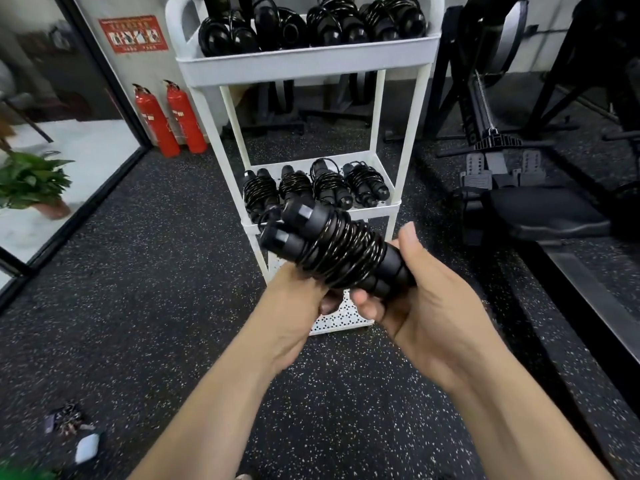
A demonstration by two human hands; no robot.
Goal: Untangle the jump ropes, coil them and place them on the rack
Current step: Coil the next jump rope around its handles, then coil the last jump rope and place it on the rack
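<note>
The task is looking nearly finished: coiled ropes (pixel 329 29) are already lying in rows on the top shelf (pixel 304 64) and the middle shelf (pixel 391 207) of the white rack (pixel 413 133). One more jump rope (pixel 332 247), fully wound around its handles (pixel 391 271), is waiting just in front of the rack, not yet placed. The left hand (pixel 294 306) and right hand (pixel 426 299) are both clamping their grip on it. Its long axis is running diagonally, with the end caps (pixel 291 216) pointing up toward the rack.

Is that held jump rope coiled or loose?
Coiled: the jump rope has its cord wound tightly round both handles; left hand and right hand grip it.
</note>
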